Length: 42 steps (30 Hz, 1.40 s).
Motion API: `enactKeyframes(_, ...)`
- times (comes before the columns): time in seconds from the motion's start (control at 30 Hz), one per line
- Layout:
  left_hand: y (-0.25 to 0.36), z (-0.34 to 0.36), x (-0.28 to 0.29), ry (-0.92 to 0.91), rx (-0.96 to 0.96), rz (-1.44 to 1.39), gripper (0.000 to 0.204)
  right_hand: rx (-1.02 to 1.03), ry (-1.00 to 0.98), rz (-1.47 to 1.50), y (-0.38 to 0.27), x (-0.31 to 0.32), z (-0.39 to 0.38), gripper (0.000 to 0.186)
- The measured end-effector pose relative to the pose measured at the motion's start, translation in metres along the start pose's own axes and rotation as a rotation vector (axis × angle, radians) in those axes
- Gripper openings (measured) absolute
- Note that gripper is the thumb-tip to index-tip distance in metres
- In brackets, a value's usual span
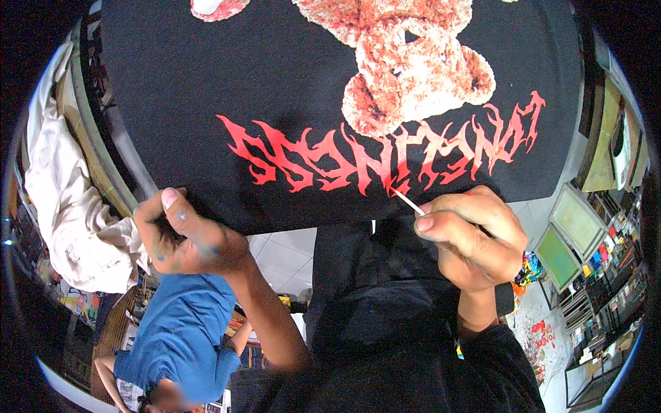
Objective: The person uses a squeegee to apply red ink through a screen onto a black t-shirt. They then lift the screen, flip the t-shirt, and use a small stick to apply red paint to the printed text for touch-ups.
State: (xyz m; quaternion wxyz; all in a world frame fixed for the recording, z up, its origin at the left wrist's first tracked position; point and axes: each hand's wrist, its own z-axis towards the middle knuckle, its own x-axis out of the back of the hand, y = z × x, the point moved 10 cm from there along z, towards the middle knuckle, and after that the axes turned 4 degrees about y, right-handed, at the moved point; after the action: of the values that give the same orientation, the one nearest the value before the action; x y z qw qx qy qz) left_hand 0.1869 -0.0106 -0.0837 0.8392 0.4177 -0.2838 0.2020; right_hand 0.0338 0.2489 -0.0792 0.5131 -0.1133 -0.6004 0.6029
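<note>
While facing black fabric [179, 89] spread across the upper view, holds a thin pale stick [410, 202] pinched in the right hand [478, 234], with its tip at the near edge of flame-shaped red lettering [370, 165]. Has the left hand [189, 237], smudged blue-green, well apart from the right and curled at the fabric's near left corner; cannot tell whether clamped on it. Shows, beyond the lettering, a reddish-brown teddy-bear print [420, 76], upside down from this side. Takes in, on the left, a crumpled off-white cloth [76, 206] and, just below, a person in a blue shirt [182, 323]. Includes, on the right, a pale framed panel [580, 213] beside a green one [556, 258]. Wears black clothing [385, 351] above pale floor tiles [281, 256].
</note>
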Motion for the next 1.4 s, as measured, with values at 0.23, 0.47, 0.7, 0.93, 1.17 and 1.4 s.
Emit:
enactKeyframes(0.23, -0.003, -0.001, -0.002, -0.005, 0.041, -0.047, 0.022, -0.046, 0.063, 0.116, 0.005, 0.013, -0.007, 0.025)
enactKeyframes(0.47, -0.003, 0.0, 0.001, 0.01, 0.037, -0.016, 0.021, -0.284, 0.141, -0.008, 0.028, 0.046, -0.012, 0.009)
enactKeyframes(0.7, -0.004, -0.001, 0.001, 0.022, 0.029, -0.002, 0.022, -0.311, 0.172, -0.039, 0.027, 0.039, -0.008, 0.01)
enactKeyframes(0.93, -0.002, 0.0, 0.003, 0.016, -0.006, 0.015, 0.023, -0.307, 0.179, -0.054, 0.026, 0.038, -0.008, 0.015)
enactKeyframes(1.17, -0.011, 0.001, 0.004, -0.004, 0.011, 0.04, 0.021, -0.283, 0.151, -0.098, 0.026, 0.037, -0.007, 0.019)
enactKeyframes(1.4, -0.014, -0.001, 0.004, 0.014, 0.059, -0.004, 0.023, -0.188, 0.17, -0.137, 0.019, 0.032, -0.009, 0.025)
